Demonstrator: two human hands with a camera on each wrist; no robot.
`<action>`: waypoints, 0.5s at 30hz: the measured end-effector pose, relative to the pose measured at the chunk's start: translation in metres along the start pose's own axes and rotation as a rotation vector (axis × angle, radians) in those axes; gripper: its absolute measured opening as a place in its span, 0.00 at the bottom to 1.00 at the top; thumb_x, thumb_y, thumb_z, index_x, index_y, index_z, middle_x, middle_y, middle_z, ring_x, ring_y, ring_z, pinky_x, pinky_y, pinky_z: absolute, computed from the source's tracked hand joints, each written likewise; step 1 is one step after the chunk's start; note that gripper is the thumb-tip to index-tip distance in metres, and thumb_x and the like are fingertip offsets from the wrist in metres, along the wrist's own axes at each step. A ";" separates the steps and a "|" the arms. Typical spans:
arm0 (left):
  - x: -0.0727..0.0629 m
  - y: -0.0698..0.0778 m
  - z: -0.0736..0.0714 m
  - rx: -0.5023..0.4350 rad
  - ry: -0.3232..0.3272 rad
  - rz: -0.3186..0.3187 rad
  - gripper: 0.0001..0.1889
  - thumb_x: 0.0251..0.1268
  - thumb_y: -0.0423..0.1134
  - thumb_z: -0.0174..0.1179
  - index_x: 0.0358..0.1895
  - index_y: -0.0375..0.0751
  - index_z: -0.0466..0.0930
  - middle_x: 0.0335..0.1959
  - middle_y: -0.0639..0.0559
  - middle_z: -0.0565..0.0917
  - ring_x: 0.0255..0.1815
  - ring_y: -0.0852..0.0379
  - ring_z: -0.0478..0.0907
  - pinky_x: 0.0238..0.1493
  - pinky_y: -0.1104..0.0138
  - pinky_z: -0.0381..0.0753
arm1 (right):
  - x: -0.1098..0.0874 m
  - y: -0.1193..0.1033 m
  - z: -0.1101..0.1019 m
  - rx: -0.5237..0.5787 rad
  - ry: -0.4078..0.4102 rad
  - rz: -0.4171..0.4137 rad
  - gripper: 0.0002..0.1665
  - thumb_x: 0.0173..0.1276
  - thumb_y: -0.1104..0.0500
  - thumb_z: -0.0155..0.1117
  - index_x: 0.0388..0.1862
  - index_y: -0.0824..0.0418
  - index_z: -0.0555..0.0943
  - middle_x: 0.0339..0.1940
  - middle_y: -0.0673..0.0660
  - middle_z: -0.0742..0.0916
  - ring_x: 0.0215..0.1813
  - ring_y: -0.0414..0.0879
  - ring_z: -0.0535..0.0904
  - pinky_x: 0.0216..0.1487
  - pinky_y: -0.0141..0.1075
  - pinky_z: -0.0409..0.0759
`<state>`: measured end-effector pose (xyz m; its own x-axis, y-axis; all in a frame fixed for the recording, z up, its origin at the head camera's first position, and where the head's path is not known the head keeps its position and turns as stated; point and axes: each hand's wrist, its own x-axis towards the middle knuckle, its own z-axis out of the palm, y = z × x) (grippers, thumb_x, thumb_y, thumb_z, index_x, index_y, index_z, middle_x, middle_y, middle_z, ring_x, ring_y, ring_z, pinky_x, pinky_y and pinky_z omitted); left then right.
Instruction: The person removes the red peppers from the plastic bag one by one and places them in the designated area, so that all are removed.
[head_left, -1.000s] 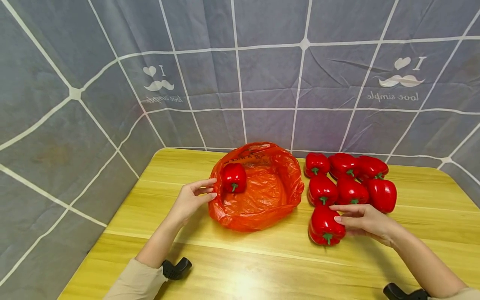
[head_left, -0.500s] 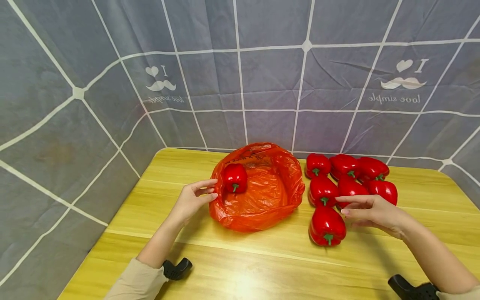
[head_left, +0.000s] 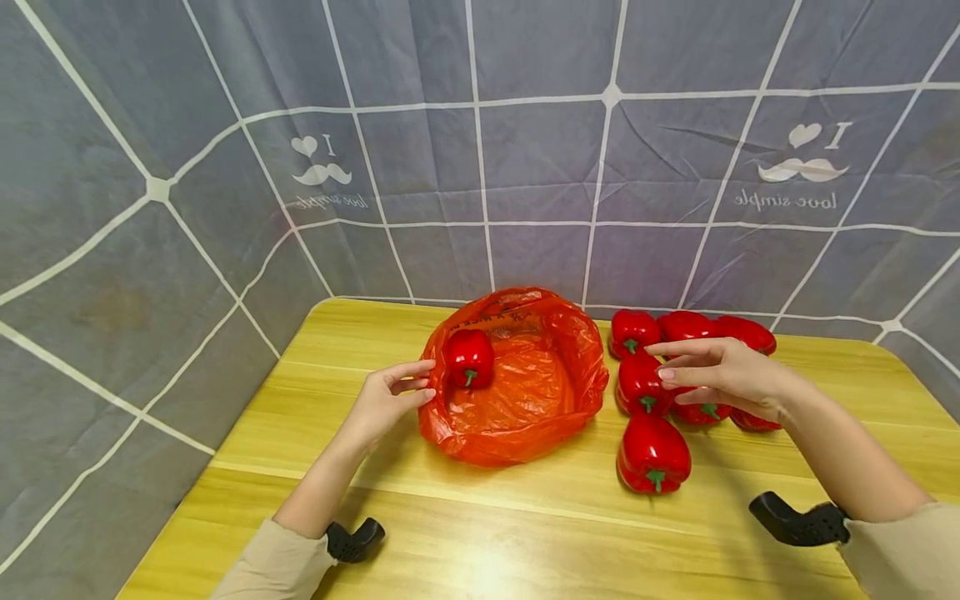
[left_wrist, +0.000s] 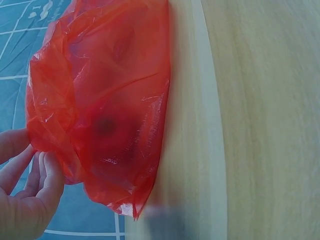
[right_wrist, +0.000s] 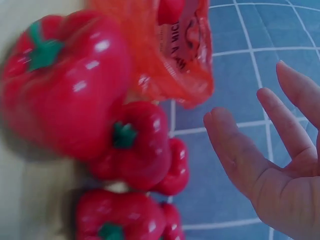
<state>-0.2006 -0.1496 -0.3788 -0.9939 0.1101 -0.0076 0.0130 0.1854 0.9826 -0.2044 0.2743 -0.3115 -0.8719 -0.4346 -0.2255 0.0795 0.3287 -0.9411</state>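
Note:
A red plastic bag [head_left: 510,442] stands with its mouth spread wide, one red bell pepper [head_left: 469,354] inside against its left wall. My left hand [head_left: 384,404] pinches the bag's left rim; in the left wrist view, thumb and fingers [left_wrist: 52,172] meet at the bunched plastic. Several glossy red bell peppers with green stems are grouped to the bag's right, and a front bell pepper [head_left: 652,458] is closest to me. Over this group hovers my right hand [head_left: 738,375], fingers apart and holding nothing, partly hiding the peppers behind. The right wrist view shows its fingers [right_wrist: 235,150] spread above the peppers.
Everything rests on a yellow wood-grain table [head_left: 480,533]. Behind and to the left hangs a grey curtain [head_left: 540,175] with white grid lines, close to the table's back edge. A black wrist mount [head_left: 798,521] juts from the right forearm.
My right hand has left the front bell pepper, rising and moving back over the group. The left hand and the bag have stayed in place.

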 end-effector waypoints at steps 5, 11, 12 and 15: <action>0.000 -0.001 0.001 -0.004 0.000 0.003 0.22 0.57 0.22 0.59 0.57 0.26 0.73 0.51 0.35 0.76 0.50 0.45 0.75 0.42 0.75 0.78 | 0.019 -0.026 0.008 -0.012 -0.004 0.016 0.28 0.65 0.60 0.61 0.65 0.61 0.71 0.60 0.67 0.73 0.53 0.54 0.77 0.50 0.45 0.78; -0.001 -0.001 0.001 0.002 -0.001 0.007 0.21 0.57 0.22 0.60 0.56 0.27 0.74 0.50 0.35 0.77 0.49 0.45 0.75 0.41 0.75 0.78 | 0.048 -0.047 0.022 -0.026 -0.045 0.011 0.36 0.64 0.59 0.62 0.67 0.69 0.62 0.57 0.65 0.76 0.49 0.52 0.79 0.51 0.47 0.77; -0.001 -0.001 0.001 0.008 -0.002 0.008 0.21 0.56 0.23 0.60 0.56 0.27 0.74 0.49 0.36 0.78 0.49 0.46 0.76 0.40 0.75 0.78 | 0.053 -0.049 0.024 -0.025 -0.048 0.011 0.36 0.64 0.59 0.62 0.68 0.69 0.63 0.57 0.66 0.76 0.49 0.53 0.79 0.51 0.47 0.77; -0.001 -0.001 0.001 0.017 -0.002 0.012 0.22 0.56 0.23 0.60 0.56 0.28 0.74 0.49 0.37 0.79 0.47 0.49 0.76 0.40 0.75 0.78 | 0.067 -0.055 0.031 -0.028 -0.050 0.021 0.36 0.64 0.59 0.63 0.68 0.68 0.63 0.58 0.69 0.75 0.51 0.56 0.78 0.50 0.45 0.78</action>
<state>-0.1998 -0.1491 -0.3800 -0.9934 0.1143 0.0038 0.0268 0.2004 0.9794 -0.2523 0.2012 -0.2827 -0.8452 -0.4679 -0.2584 0.0839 0.3612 -0.9287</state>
